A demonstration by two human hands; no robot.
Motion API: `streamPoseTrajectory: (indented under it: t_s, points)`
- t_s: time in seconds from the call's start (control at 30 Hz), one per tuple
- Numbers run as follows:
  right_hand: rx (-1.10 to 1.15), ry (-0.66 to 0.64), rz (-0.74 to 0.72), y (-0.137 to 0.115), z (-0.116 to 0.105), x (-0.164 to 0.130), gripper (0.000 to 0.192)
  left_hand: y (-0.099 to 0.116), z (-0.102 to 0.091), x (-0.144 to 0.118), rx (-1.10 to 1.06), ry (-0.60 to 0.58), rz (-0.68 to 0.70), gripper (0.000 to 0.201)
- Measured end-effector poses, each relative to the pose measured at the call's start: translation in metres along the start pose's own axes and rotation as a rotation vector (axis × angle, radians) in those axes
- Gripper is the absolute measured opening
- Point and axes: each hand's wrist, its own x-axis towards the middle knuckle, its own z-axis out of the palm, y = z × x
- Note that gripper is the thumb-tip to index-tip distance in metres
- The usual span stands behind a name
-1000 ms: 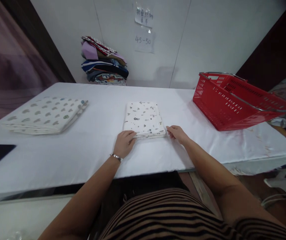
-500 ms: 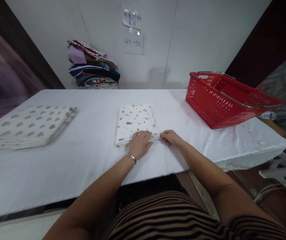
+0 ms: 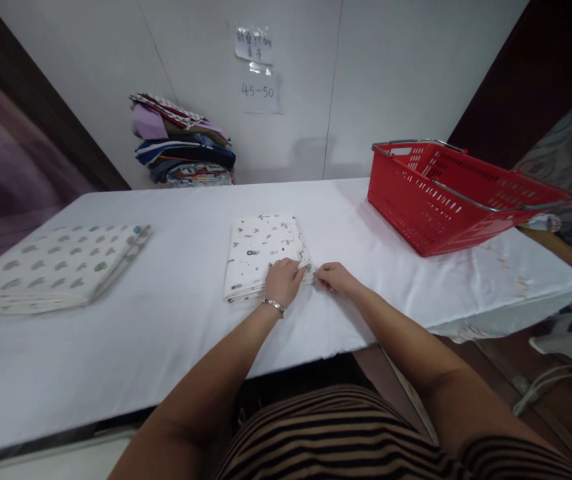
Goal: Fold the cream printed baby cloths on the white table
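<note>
A folded cloth (image 3: 260, 252), white with small dark prints, lies flat near the middle of the table (image 3: 176, 333), a little toward the person's edge. Both hands meet at its near right corner. The left hand (image 3: 283, 281) rests on top of that corner, fingers curled down onto the fabric, a bracelet (image 3: 274, 305) on its wrist. The right hand (image 3: 332, 277) sits just beside it on the table, its fingertips pinched together on the cloth's corner edge. Whether the left hand actually grips the fabric or only presses it cannot be told.

To the left, well apart, lies a larger folded sheet (image 3: 53, 265), white with grey spots. At the right end of the table stands a red basket (image 3: 446, 200) with metal handles. At the far edge, against the wall, is a pile of clothes (image 3: 182, 141), and above it two paper notes (image 3: 256, 67) are stuck to the wall.
</note>
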Motion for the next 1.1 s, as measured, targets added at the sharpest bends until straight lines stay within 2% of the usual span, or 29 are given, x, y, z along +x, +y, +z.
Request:
streamPoseTrajectory:
  t_s: [0.1,0.27,0.43,0.57,0.63,0.77,0.9,1.1]
  points:
    - [0.026,-0.047,-0.008,-0.004,0.001,-0.002,0.02,0.003,0.004,-0.001,0.016,0.039,0.014,0.023]
    - [0.031,-0.04,0.056,-0.002,0.0,-0.003,0.019,0.005,0.013,-0.009,0.125,-0.031,0.136,0.02]
    - [0.105,-0.07,0.082,0.001,-0.003,-0.001,0.016,0.005,0.012,-0.011,0.162,-0.067,0.166,0.02]
    - [0.189,-0.102,0.188,-0.002,-0.005,0.003,0.028,0.006,0.009,-0.011,0.176,-0.088,0.187,0.021]
    - [0.176,-0.102,0.203,-0.004,-0.004,0.004,0.035,0.007,0.008,-0.011,0.174,-0.094,0.186,0.02]
    - [0.053,-0.049,0.136,-0.007,0.0,0.005,0.031,0.005,0.006,-0.011,0.148,-0.115,0.209,0.021]
    - [-0.026,0.01,0.114,-0.01,0.004,0.003,0.03,-0.01,-0.004,-0.019,0.131,-0.104,0.245,0.029]
    - [-0.095,0.01,0.125,-0.012,0.0,0.005,0.036,-0.053,-0.034,-0.047,0.157,-0.036,0.184,0.028]
